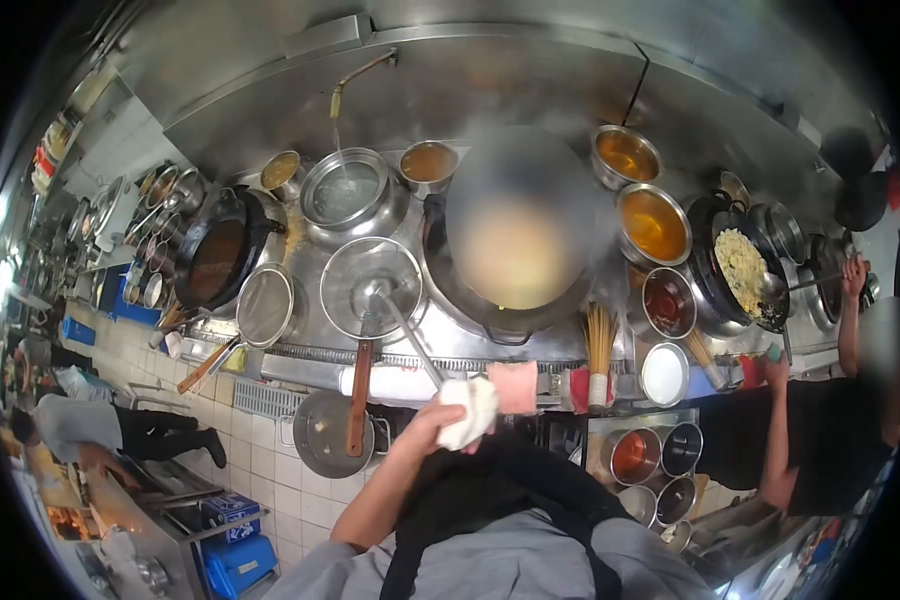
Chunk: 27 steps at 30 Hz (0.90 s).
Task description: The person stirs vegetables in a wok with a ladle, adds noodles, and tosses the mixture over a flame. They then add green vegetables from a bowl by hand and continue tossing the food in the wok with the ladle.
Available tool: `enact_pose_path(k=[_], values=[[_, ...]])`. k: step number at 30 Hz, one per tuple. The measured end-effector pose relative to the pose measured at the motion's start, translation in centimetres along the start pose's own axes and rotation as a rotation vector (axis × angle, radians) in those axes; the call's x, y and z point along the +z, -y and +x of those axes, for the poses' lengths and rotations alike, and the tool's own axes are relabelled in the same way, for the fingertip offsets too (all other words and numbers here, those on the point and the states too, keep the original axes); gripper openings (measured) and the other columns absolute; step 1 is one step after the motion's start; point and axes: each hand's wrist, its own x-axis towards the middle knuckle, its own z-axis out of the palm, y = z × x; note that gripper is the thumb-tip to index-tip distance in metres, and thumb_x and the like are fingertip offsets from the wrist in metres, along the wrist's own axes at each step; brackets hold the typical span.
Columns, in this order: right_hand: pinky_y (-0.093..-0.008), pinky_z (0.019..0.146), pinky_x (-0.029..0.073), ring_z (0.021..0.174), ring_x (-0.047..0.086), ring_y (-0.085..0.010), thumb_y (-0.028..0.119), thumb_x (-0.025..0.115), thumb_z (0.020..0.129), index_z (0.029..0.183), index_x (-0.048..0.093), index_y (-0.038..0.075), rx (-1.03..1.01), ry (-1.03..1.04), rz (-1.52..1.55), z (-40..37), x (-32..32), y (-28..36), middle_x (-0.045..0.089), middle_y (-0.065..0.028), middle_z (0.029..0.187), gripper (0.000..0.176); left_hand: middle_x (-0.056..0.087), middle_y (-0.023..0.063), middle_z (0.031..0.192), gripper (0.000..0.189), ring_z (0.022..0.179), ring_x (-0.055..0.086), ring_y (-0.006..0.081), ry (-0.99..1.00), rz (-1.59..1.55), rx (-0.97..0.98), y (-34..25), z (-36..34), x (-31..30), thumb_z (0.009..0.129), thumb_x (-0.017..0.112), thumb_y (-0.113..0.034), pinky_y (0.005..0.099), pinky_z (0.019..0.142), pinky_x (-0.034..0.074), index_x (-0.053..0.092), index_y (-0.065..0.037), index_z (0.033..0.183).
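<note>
Beside the near edge of the surface point(435, 328), holds a white cloth point(470, 408) in the left hand point(433, 425), with fingers point(450, 412) clamped on its folds from the left. Has a ladle point(411, 338) running out from behind the cloth, far and left of the fingers, with its long axis slanting over the strainer point(348, 300) toward the middle of the mesh. Cannot tell whether the ladle's bowl touches the mesh, nor whether the fingers also close round the handle, hidden at the cloth. Shows no right hand clearly enough to judge; counts the left as the nearer to cloth and ladle alike. Has the strainer's wooden handle point(360, 400) pointing near, left of the left hand and apart from it. Has a pink cloth point(511, 388) just right of the white one, with the wok point(495, 319) farther off, to the far right of the fingers.
</note>
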Motion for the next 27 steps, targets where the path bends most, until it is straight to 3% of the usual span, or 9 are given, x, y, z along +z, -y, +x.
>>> enact_pose_path(k=[2, 6, 10, 12, 16, 19, 20, 23, 27], values=[[-0.0240, 0.048, 0.044, 0.055, 0.056, -0.0110, 0.029, 0.058, 0.102, 0.116, 0.063, 0.006, -0.030, -0.125, -0.155, -1.2, 1.3, 2.9, 0.069, -0.0057, 0.086, 0.027, 0.069, 0.0214, 0.095, 0.056, 0.065, 0.069, 0.0278, -0.053, -0.001, 0.088, -1.2, -2.5, -0.8, 0.086, 0.069, -0.028, 0.0335, 0.055, 0.055, 0.052, 0.006, 0.128], [-0.0230, 0.046, 0.041, 0.053, 0.053, -0.0077, 0.020, 0.058, 0.101, 0.114, 0.059, 0.005, 0.023, -0.651, -0.475, -8.2, 4.9, 11.2, 0.062, -0.0037, 0.079, 0.020, 0.063, 0.0283, 0.125, 0.055, 0.105, 0.070, 0.0351, -0.228, 0.049, 0.113, -2.5, -4.0, -3.0, 0.089, 0.068, -0.022, 0.0397, 0.074, 0.063, 0.051, 0.008, 0.132], [-0.0318, 0.056, 0.047, 0.064, 0.057, -0.0132, 0.016, 0.061, 0.097, 0.117, 0.057, -0.001, -0.202, -1.010, -1.199, -11.6, -2.6, 13.9, 0.060, -0.0073, 0.079, 0.026, 0.069, 0.0242, 0.112, 0.040, 0.091, 0.071, 0.0286, -0.440, 0.094, -0.033, -1.2, -3.4, -5.8, 0.095, 0.064, -0.017, 0.0369, 0.072, 0.061, 0.053, 0.003, 0.127], [-0.0411, 0.070, 0.050, 0.075, 0.063, -0.0239, 0.015, 0.062, 0.095, 0.112, 0.058, -0.004, -0.256, -1.226, -1.275, -11.2, -4.0, 15.2, 0.063, -0.0153, 0.081, 0.026, 0.071, 0.0206, 0.106, 0.036, 0.086, 0.072, 0.0258, -0.493, 0.143, -0.077, -0.4, -2.6, -6.2, 0.094, 0.066, -0.015, 0.0353, 0.070, 0.060, 0.055, 0.002, 0.124], [-0.0409, 0.061, 0.050, 0.073, 0.068, -0.0243, 0.019, 0.062, 0.096, 0.103, 0.056, -0.002, -0.464, -1.484, -1.510, -9.4, -10.6, 11.8, 0.063, -0.0181, 0.080, 0.023, 0.070, 0.0129, 0.092, 0.030, 0.078, 0.071, 0.0201, -0.512, 0.197, -0.115, 1.1, -1.4, -5.1, 0.090, 0.073, -0.013, 0.0315, 0.067, 0.058, 0.060, 0.002, 0.112], [-0.0361, 0.044, 0.043, 0.056, 0.060, -0.0181, 0.018, 0.060, 0.098, 0.097, 0.051, 0.003, -0.084, -1.280, -0.918, -8.8, -6.5, 12.0, 0.058, -0.0120, 0.074, 0.018, 0.071, 0.0135, 0.095, 0.034, 0.079, 0.072, 0.0217, -0.459, 0.195, -0.172, 2.9, -0.8, -5.7, 0.091, 0.073, -0.014, 0.0324, 0.067, 0.059, 0.058, 0.000, 0.118], [-0.0294, 0.033, 0.031, 0.046, 0.048, -0.0107, 0.015, 0.057, 0.099, 0.094, 0.047, 0.007, -0.144, -1.036, -0.397, -9.4, -2.7, 13.9, 0.050, -0.0039, 0.069, 0.014, 0.071, 0.0127, 0.095, 0.034, 0.079, 0.072, 0.0216, -0.440, 0.199, -0.172, 3.3, -0.6, -5.8, 0.091, 0.074, -0.015, 0.0320, 0.067, 0.059, 0.059, 0.000, 0.117], [-0.0302, 0.034, 0.028, 0.049, 0.048, -0.0087, 0.018, 0.059, 0.099, 0.099, 0.050, 0.006, -0.181, -0.975, -0.278, -11.2, -2.5, 16.2, 0.048, -0.0005, 0.064, 0.015, 0.071, 0.0124, 0.095, 0.033, 0.080, 0.072, 0.0217, -0.470, 0.214, -0.194, 3.3, -0.6, -5.0, 0.091, 0.074, -0.015, 0.0319, 0.067, 0.059, 0.059, 0.000, 0.117], [-0.0313, 0.037, 0.034, 0.046, 0.046, -0.0109, 0.017, 0.056, 0.100, 0.095, 0.046, 0.007, -0.747, -1.324, -1.558, -5.6, -12.7, 13.7, 0.049, -0.0021, 0.068, 0.015, 0.071, 0.0128, 0.094, 0.031, 0.080, 0.072, 0.0221, -0.493, 0.203, -0.188, 4.0, -0.6, -5.5, 0.091, 0.073, -0.013, 0.0330, 0.069, 0.059, 0.060, 0.000, 0.115]])
